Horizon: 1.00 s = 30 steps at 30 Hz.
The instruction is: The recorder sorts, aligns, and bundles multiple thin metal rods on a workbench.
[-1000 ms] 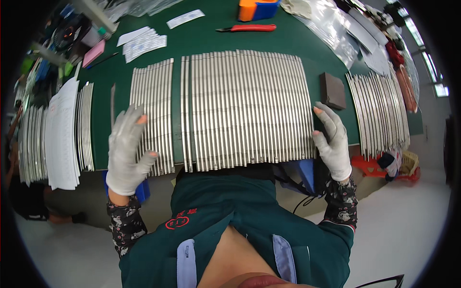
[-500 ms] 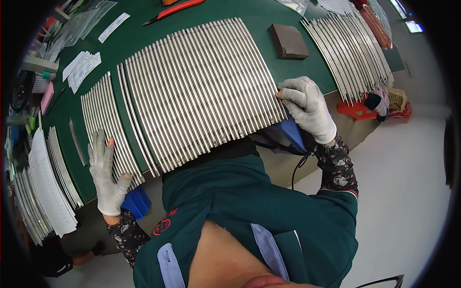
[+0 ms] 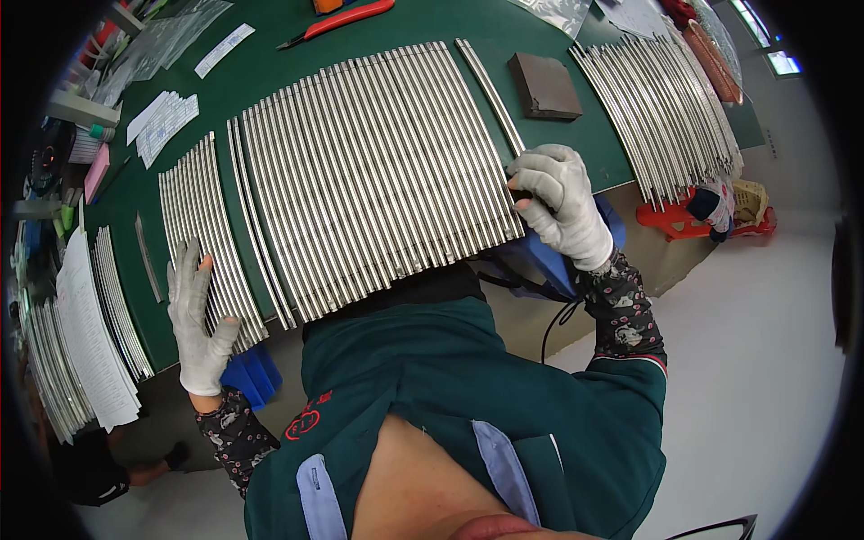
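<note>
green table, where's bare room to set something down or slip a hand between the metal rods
Bare green shows beyond the big rod group, between the red cutter and dark block, and right of that block before the right rod group. Only narrow gaps separate the left rod group; the left edge is crowded with papers.

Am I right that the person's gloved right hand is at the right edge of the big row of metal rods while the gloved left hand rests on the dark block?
Not quite. In the head view the left hand lies flat on the smaller row of rods, not on the dark block, which sits untouched further back. The right hand is indeed at the right edge of the big row of metal rods.
</note>
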Motion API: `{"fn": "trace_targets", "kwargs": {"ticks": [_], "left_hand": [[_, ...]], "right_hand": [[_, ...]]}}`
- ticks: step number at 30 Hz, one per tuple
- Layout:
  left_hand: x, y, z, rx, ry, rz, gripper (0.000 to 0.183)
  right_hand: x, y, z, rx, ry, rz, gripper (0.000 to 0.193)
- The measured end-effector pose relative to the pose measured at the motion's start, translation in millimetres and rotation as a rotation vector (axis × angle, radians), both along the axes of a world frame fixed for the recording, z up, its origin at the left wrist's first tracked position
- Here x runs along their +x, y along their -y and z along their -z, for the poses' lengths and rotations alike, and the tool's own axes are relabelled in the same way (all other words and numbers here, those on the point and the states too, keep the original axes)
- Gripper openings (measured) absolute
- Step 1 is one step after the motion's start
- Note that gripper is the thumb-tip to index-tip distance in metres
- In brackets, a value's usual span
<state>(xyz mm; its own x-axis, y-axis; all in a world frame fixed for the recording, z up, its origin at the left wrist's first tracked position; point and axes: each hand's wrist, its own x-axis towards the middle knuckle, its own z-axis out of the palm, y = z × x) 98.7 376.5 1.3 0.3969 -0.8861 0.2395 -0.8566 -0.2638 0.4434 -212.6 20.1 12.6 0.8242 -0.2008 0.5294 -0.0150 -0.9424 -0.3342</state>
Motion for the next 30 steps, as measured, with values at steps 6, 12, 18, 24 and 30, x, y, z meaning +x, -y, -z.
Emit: {"fn": "trace_targets", "kwargs": {"ticks": [6, 12, 18, 24, 30], "left_hand": [[0, 0, 1, -0.005, -0.007, -0.030, 0.084], [1, 0, 0, -0.023, 0.008, 0.006, 0.081], [0, 0, 0, -0.032, -0.005, -0.002, 0.080], [2, 1, 0, -0.038, 0.001, 0.004, 0.079], [2, -2, 0, -0.044, 0.003, -0.016, 0.078]], "right_hand": [[7, -1, -13, -0.085, -0.098, -0.058, 0.019], [11, 3, -4, -0.013, -0.031, -0.133, 0.020], [19, -1, -14, -0.030, -0.144, -0.191, 0.023], [21, 0, -8, 0.035, -0.123, -0.235, 0.018], [30, -5, -18, -0.057, -0.218, -0.284, 0.022]]}}
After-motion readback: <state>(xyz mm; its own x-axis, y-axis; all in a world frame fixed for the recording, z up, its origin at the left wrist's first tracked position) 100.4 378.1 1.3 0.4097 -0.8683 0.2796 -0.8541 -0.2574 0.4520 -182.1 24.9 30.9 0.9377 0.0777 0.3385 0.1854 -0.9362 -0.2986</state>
